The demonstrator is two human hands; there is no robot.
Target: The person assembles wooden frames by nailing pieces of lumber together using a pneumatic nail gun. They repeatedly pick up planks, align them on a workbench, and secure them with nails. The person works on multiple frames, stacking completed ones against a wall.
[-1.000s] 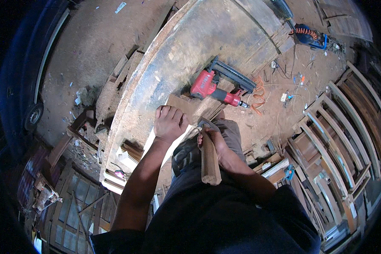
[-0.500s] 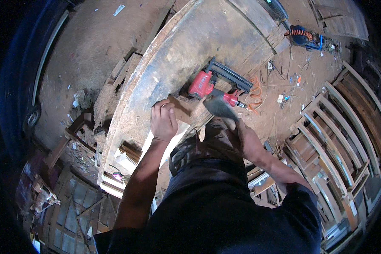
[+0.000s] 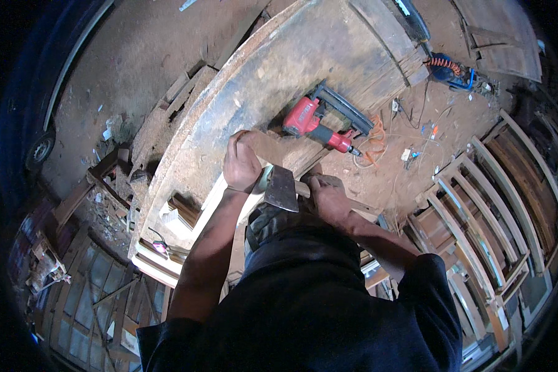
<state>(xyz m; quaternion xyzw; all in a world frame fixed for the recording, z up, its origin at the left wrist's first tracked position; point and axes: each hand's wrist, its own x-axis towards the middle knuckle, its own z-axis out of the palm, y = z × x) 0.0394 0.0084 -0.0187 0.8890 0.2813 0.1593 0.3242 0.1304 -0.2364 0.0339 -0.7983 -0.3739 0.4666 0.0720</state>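
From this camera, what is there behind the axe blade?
Left of the axe blade, part of a pale board shows; below, dark trousers. What lies directly behind the blade is covered, so whether it touches anything cannot be told.

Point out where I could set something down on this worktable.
The worktable looks mostly bare between its curved left edge and the red nail gun, beyond the left hand. It's crowded around both hands, where the right hand grips the hatchet.
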